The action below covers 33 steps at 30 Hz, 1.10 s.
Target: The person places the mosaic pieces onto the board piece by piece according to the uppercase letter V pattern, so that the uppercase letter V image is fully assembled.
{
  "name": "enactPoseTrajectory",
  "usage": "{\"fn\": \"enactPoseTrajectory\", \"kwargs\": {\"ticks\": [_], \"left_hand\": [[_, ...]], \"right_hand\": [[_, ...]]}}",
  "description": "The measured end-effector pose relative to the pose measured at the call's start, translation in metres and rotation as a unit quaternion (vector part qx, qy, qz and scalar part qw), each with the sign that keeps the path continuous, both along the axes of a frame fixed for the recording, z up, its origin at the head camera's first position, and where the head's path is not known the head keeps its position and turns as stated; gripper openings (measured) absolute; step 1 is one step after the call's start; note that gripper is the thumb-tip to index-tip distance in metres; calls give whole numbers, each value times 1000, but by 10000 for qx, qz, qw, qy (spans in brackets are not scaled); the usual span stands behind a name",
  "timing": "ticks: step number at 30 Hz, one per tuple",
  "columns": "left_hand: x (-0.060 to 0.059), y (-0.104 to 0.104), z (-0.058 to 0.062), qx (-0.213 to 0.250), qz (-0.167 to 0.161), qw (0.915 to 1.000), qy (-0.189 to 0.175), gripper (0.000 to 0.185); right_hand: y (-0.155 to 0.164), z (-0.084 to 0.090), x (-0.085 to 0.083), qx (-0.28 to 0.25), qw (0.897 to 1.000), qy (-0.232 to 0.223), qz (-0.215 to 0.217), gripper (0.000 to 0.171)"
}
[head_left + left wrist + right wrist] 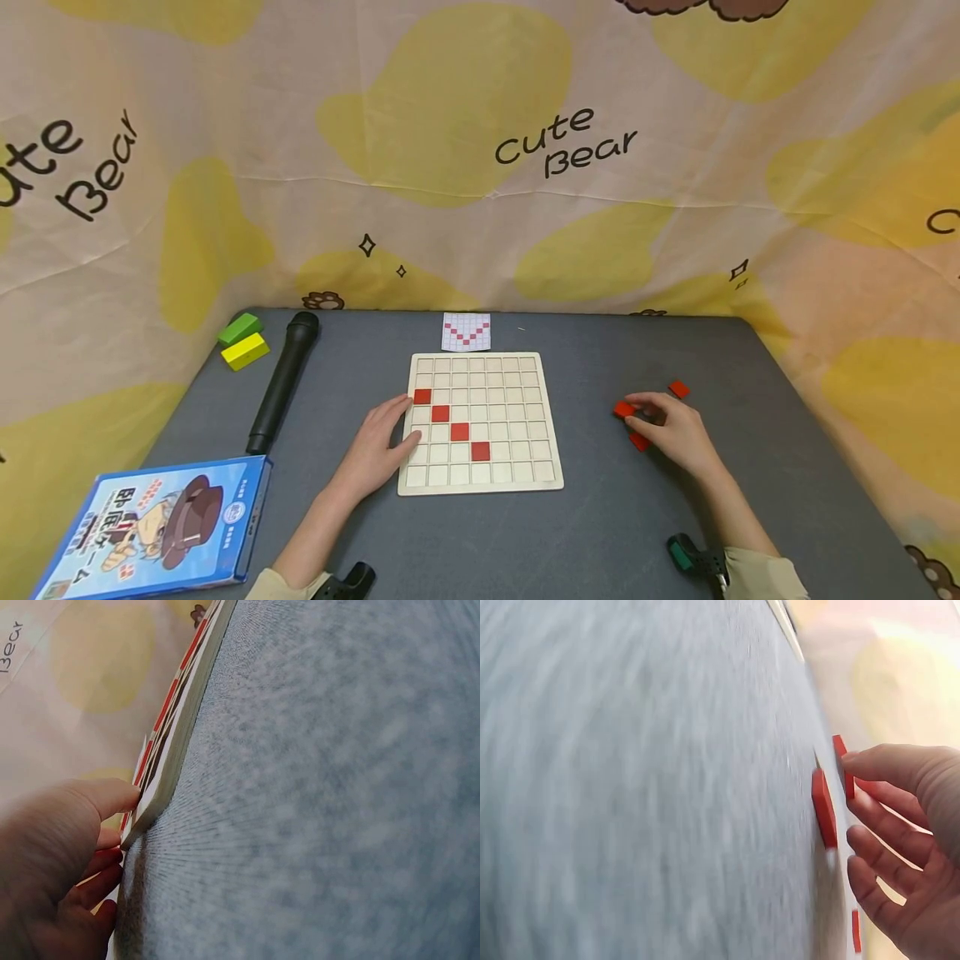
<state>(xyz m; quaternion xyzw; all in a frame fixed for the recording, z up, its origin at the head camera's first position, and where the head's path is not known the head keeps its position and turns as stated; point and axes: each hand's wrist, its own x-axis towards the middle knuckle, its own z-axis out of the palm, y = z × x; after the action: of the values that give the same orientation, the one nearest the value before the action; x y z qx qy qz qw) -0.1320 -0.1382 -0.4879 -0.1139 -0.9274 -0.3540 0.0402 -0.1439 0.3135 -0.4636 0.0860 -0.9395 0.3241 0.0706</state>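
Observation:
A cream grid board (480,489) lies on the table with red square tiles (460,432) in several cells, stepping diagonally down to the right. My left hand (375,446) rests at the board's left edge, thumb tip over the rim and fingers loosely extended beside it. In the left wrist view the thumb (116,796) touches the board's edge. Off to the right, my right hand (675,429) pinches a red tile (845,769) between thumb and index finger. Another red tile (639,442) lies under that hand, and one more red tile (678,388) sits just behind it.
Behind the board is a small card (466,332) printed with a V of red squares. To the left lie a black microphone (283,383), a green block (240,329), a yellow block (245,352) and a blue box (157,525). A printed cloth (480,167) hangs around the table.

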Motion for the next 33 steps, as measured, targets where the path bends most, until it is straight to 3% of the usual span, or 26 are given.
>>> {"fn": "enactPoseTrajectory", "kwargs": {"ticks": [18,33], "left_hand": [[0,0,-2,36,-15,10000,-29,59],[0,-1,0,65,-29,10000,-29,59]], "right_hand": [[-70,-3,-12,-799,9955,-242,446,29],[-136,-4,-10,-1262,9795,-404,1519,26]]}}
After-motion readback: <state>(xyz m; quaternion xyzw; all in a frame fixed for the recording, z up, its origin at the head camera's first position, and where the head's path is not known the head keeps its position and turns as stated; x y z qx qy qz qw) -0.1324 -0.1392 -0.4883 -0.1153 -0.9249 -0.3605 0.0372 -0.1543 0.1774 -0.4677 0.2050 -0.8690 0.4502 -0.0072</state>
